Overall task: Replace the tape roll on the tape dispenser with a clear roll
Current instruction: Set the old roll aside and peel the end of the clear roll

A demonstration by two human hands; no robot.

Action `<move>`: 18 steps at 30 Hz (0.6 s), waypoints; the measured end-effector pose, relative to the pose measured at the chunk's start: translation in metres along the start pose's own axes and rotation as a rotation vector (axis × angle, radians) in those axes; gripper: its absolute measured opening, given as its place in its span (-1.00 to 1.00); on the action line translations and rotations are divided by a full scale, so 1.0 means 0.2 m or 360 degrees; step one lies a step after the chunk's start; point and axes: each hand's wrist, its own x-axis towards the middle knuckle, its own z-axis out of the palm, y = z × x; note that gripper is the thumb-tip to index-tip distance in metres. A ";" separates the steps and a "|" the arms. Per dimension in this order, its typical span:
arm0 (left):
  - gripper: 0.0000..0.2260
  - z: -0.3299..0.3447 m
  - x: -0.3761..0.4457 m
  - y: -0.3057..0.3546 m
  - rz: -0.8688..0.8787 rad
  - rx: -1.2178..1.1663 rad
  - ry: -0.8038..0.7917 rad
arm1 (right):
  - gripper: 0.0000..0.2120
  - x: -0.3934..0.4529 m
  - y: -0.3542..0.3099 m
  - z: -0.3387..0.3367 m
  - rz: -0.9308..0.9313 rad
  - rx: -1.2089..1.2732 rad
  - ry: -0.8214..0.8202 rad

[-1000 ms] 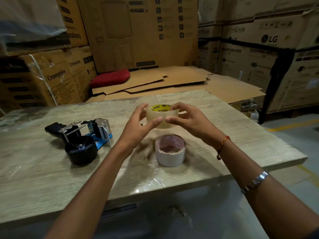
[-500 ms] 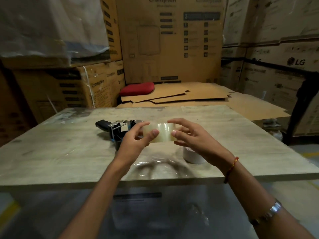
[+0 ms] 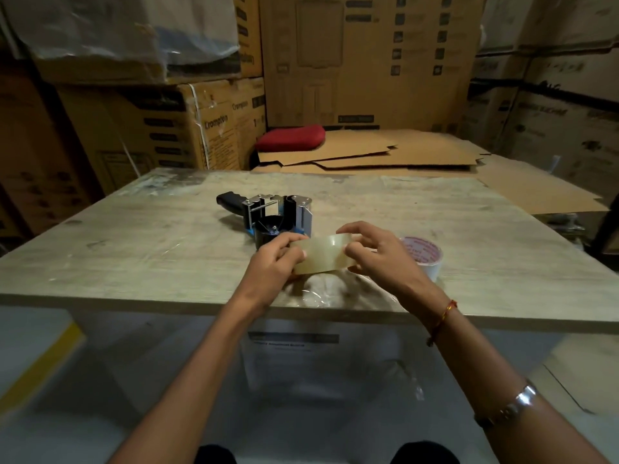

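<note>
I hold a clear tape roll (image 3: 323, 254) on its side above the front of the wooden table (image 3: 134, 256). My left hand (image 3: 273, 266) pinches its left end and my right hand (image 3: 378, 259) grips its right end. The tape dispenser (image 3: 268, 212), black-handled with a blue frame and an empty black hub, lies on the table just behind my left hand. A white tape roll (image 3: 425, 257) with a red-printed core stands on the table to the right, partly hidden by my right hand.
Crumpled clear plastic film (image 3: 321, 294) lies at the table's front edge under my hands. Stacked cardboard boxes (image 3: 187, 128) surround the table. Flattened cardboard sheets (image 3: 385, 152) and a red cushion (image 3: 291, 137) lie behind it.
My head has shifted, so the dispenser and white roll sit differently in view. The clear roll stays in both hands and has turned onto its side, lower toward the table.
</note>
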 end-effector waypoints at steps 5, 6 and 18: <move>-0.77 -0.01 0.02 0.00 0.0031 0.0044 -0.0044 | -0.70 -0.01 0.01 0.00 0.0035 0.0057 0.0060; -0.76 -0.01 0.03 0.00 0.0038 0.0033 -0.0042 | -0.71 -0.01 0.02 0.01 0.0028 0.0044 0.0090; -0.63 0.00 0.01 -0.06 0.0174 0.0110 -0.0030 | -0.65 -0.02 0.00 0.08 -0.0120 -0.0191 0.0230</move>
